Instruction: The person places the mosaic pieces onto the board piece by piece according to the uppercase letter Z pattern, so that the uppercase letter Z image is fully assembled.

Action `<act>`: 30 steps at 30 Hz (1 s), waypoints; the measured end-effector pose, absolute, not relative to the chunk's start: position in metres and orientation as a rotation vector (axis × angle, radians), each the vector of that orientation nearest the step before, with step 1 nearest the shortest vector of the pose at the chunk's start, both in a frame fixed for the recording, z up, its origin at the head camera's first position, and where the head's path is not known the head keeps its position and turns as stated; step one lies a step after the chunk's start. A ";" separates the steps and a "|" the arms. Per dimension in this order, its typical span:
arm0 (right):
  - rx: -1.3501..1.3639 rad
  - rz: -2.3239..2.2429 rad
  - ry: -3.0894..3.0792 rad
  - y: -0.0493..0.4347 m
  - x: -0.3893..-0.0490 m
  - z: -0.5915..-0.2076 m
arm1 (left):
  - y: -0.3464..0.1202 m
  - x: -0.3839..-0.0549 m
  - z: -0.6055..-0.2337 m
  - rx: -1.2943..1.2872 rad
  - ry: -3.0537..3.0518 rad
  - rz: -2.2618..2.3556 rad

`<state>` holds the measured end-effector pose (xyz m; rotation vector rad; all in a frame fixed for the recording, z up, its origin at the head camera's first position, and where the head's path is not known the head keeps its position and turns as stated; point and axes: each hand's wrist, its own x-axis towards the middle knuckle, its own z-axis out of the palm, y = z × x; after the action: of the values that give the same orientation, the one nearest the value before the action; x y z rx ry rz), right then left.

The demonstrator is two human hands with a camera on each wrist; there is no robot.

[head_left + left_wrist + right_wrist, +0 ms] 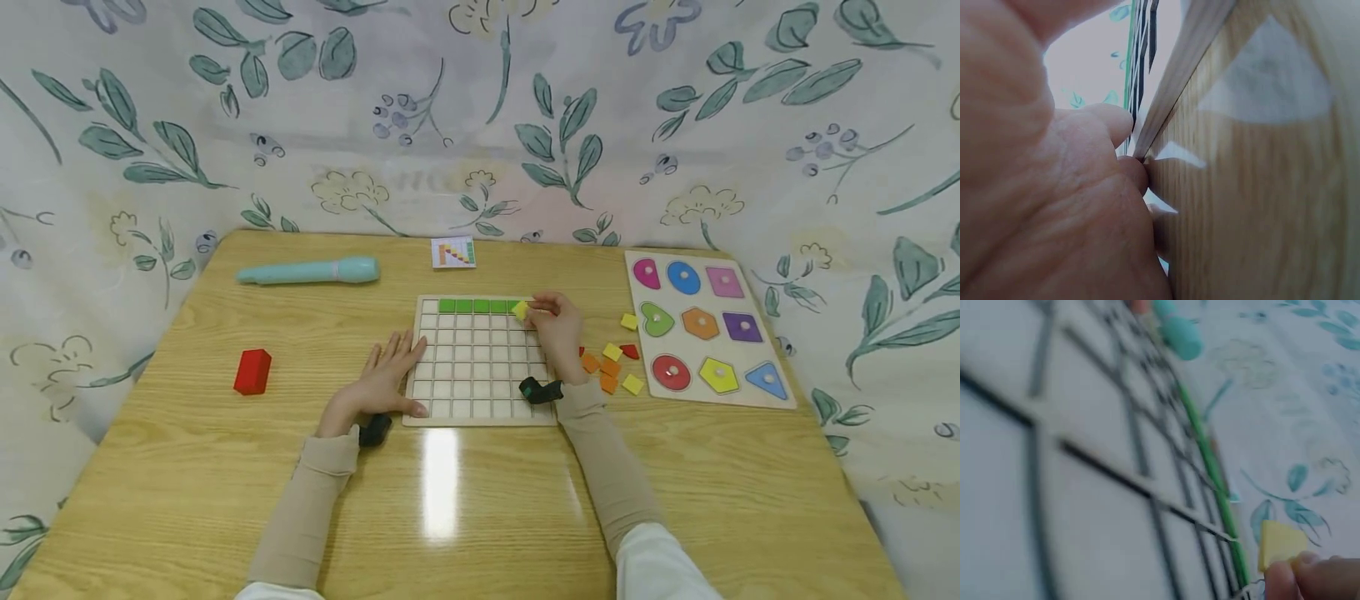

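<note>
A wooden grid board (480, 421) lies on the table, with a row of green square tiles (464, 307) along its far edge. My right hand (557, 329) pinches a yellow square tile (521, 310) over the board's far right corner, by the end of the green row. In the right wrist view the yellow tile (1282, 545) sits between thumb and fingertips, raised off the grid. My left hand (382, 379) rests at the board's left side, fingers spread and straight, thumb on the near left corner. The left wrist view shows fingers (1113, 122) touching the board's edge.
Loose yellow, orange and red tiles (611, 367) lie right of the board. Beyond them is a shape puzzle board (716, 329). A small pattern card (453, 252) and a teal stick-like object (309, 271) lie at the back. A red block (252, 372) stands on the left.
</note>
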<state>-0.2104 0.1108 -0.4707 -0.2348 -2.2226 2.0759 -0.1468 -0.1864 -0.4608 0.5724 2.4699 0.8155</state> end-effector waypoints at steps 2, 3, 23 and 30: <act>-0.177 2.013 -2.278 0.105 -0.210 -0.475 | -0.186 -0.147 -0.461 0.576 2.472 0.819; -0.145 1.979 -2.305 0.102 -0.210 -0.476 | -0.186 -0.147 -0.461 0.578 2.472 0.821; 0.087 1.739 -2.596 0.087 -0.214 -0.478 | -0.185 -0.144 -0.462 0.582 2.452 0.851; -0.075 1.831 -2.418 0.137 -0.221 -0.467 | -0.186 -0.146 -0.462 0.578 2.473 0.831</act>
<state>-0.2210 0.1371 -0.4668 -0.0749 -2.4177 1.8314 -0.1458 -0.1858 -0.4616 0.5779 2.4734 0.8306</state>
